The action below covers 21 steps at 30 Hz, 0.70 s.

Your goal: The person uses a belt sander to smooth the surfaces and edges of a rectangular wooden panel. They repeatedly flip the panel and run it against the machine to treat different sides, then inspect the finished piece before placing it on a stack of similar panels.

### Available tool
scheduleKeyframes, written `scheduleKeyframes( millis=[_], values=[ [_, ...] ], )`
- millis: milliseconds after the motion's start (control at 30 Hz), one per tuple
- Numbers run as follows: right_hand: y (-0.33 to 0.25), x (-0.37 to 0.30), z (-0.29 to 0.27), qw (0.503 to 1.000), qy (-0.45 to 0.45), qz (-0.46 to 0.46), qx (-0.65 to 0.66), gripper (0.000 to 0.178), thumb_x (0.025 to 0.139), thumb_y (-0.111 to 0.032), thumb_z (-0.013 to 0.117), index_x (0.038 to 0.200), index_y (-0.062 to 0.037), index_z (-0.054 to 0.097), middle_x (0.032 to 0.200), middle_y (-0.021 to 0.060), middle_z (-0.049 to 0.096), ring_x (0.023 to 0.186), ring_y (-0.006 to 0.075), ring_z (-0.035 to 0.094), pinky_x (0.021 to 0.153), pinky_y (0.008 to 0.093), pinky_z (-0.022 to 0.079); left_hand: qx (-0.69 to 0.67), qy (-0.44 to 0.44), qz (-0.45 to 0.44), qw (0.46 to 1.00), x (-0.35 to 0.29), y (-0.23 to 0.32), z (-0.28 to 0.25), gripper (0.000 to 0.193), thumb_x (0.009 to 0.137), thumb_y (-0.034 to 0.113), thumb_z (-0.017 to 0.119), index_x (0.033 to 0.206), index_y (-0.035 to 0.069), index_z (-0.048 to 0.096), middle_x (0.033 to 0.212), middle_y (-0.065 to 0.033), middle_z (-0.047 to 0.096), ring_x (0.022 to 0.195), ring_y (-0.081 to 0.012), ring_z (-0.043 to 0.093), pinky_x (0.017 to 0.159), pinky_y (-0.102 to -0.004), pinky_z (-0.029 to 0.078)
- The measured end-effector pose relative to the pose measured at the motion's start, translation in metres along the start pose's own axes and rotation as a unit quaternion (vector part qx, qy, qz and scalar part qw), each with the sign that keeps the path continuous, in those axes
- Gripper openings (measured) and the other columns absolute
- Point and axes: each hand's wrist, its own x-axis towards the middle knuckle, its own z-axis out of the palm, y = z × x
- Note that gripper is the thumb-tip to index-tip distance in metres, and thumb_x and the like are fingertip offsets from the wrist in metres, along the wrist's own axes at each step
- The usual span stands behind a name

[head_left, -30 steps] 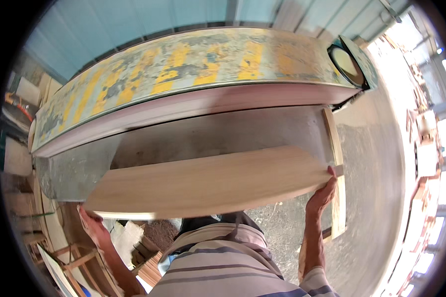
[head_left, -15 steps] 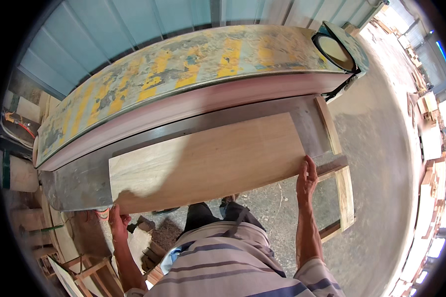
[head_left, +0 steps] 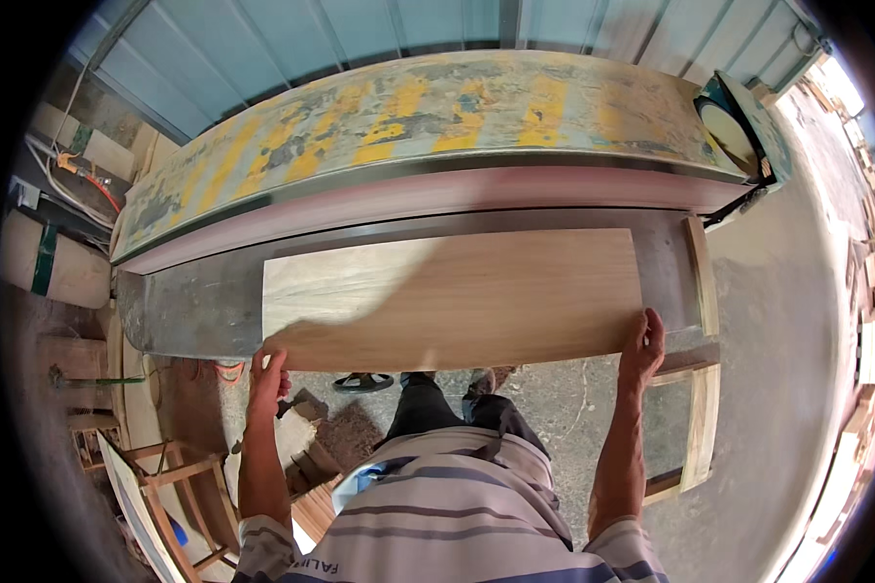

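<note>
A wide, pale wooden board lies over the grey metal table of a long belt sander. Its near edge overhangs the table toward my body. At the near left corner, my left hand is closed on the board, with the fingers curled at the edge. My right hand grips the near right corner in the same way. Beyond the board's far edge runs the pinkish sanding belt, with a strip of bare table between them. A shadow covers much of the board's right part.
The sander's hood has worn yellow stripes. A wooden frame juts out at the table's right end. Cables hang at the far left. By my left side are a wooden stand and wood pieces on the floor.
My view has turned, so the scene sits further right and more level. The board now lies more nearly parallel to the belt. Both hands keep hold of its near corners.
</note>
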Motion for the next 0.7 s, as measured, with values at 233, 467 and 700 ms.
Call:
scheduleKeyframes(
  millis=[233, 467, 700],
  values=[
    [-0.024, 0.012, 0.020, 0.996, 0.017, 0.015, 0.089, 0.034, 0.089, -0.029, 0.056, 0.107, -0.0008, 0.060, 0.094, 0.0068, 0.063, 0.085, 0.0146, 0.056, 0.075, 0.0283, 0.046, -0.011, -0.010, 0.021, 1.000, 0.008, 0.020, 0.007, 0.073, 0.078, 0.039, 0.065, 0.136, 0.013, 0.030, 0.063, -0.0006, 0.048, 0.044, -0.0077, 0.042, 0.037, -0.0219, 0.034],
    [-0.024, 0.032, 0.036, 0.986, 0.033, 0.043, 0.156, 0.038, 0.088, -0.034, 0.056, 0.104, 0.0004, 0.062, 0.094, 0.0065, 0.063, 0.086, 0.0155, 0.056, 0.078, 0.0285, 0.045, -0.016, -0.035, 0.010, 0.999, 0.021, 0.029, 0.008, 0.077, 0.078, 0.038, 0.066, 0.139, 0.013, 0.027, 0.061, -0.0002, 0.047, 0.044, -0.0073, 0.043, 0.036, -0.0213, 0.033],
    [-0.034, 0.045, 0.055, 0.980, 0.051, 0.069, 0.180, 0.038, 0.088, -0.034, 0.057, 0.102, 0.0007, 0.062, 0.090, 0.0053, 0.063, 0.084, 0.0148, 0.055, 0.077, 0.0284, 0.044, -0.025, 0.010, 0.002, 1.000, 0.027, 0.042, 0.022, 0.061, 0.079, 0.038, 0.065, 0.129, 0.017, 0.037, 0.059, 0.0003, 0.046, 0.042, -0.0078, 0.043, 0.034, -0.0212, 0.032]
  ],
)
